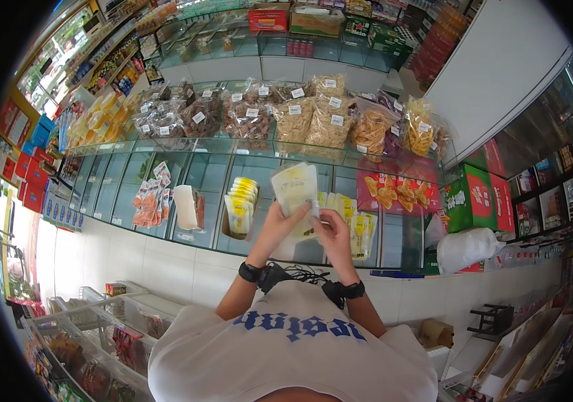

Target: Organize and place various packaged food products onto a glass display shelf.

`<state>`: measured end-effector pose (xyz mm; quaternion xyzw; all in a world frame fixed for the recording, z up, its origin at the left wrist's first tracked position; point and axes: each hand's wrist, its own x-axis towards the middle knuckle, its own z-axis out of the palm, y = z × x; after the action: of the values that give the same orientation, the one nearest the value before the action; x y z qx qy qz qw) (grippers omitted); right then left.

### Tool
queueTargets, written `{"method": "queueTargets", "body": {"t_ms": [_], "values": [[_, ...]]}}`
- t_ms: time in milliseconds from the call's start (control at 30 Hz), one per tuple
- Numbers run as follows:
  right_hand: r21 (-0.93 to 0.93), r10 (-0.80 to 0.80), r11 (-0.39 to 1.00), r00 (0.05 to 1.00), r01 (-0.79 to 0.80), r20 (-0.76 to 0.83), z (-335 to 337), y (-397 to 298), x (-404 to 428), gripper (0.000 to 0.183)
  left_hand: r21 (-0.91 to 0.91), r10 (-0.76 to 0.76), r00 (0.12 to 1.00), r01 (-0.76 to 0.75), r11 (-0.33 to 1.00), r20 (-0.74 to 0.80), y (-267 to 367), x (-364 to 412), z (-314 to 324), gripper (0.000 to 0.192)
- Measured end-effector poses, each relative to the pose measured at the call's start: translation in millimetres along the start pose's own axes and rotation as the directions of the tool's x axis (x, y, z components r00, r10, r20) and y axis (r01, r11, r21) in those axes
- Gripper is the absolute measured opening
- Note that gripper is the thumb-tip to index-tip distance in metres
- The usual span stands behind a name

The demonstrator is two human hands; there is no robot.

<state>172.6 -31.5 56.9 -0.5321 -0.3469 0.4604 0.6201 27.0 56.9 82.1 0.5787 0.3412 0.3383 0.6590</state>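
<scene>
Both my hands are over a divided glass display case [259, 251]. My left hand [282, 226] grips the left and lower side of a few flat, clear-and-yellow plastic packets [294, 186], thumb on top. At their lower right edge, my right hand [334, 233] pinches the packets between thumb and fingers. Left of my hands, a small open carton [240, 211] holds a row of upright yellow-and-white packets. More yellow-and-white packets [363, 231] lie in the case just right of my right hand. Farther left are a white carton [186, 207] and a pile of small orange-and-white packets [152, 201].
Clear bags of brown snacks [249, 118] and pale snacks [334, 123] line the glass shelf ahead. To the right stand a green-and-red box [472, 198] and a white plastic bag roll [467, 248]. Clear bins [110, 331] are behind me at left, a dark stool [491, 320] at right.
</scene>
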Motion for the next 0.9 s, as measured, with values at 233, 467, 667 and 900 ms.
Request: {"method": "queueTargets", "body": {"t_ms": [233, 467, 667, 900], "values": [[-0.508, -0.272, 0.802, 0.949, 0.314, 0.157, 13, -2, -8, 0.088, -0.350, 0.020, 0.994, -0.056, 0.935, -0.106, -13, 2, 15, 0.033], [-0.385, -0.154, 0.889, 0.954, 0.247, 0.257, 5, 12, -3, 0.066, -0.103, -0.104, 0.994, 0.106, 0.989, 0.027, -19, -4, 4, 0.039], [0.271, 0.189, 0.910, 0.896, -0.314, 0.402, -11, 13, -7, 0.044, -0.100, -0.113, 0.993, 0.109, 0.989, -0.035, -21, 2, -14, 0.047], [-0.075, 0.320, 0.945, 0.858, -0.318, 0.401, -15, 26, -8, 0.051, -0.274, -0.179, 0.977, 0.204, 0.940, 0.115, -49, 1, -13, 0.041]]}}
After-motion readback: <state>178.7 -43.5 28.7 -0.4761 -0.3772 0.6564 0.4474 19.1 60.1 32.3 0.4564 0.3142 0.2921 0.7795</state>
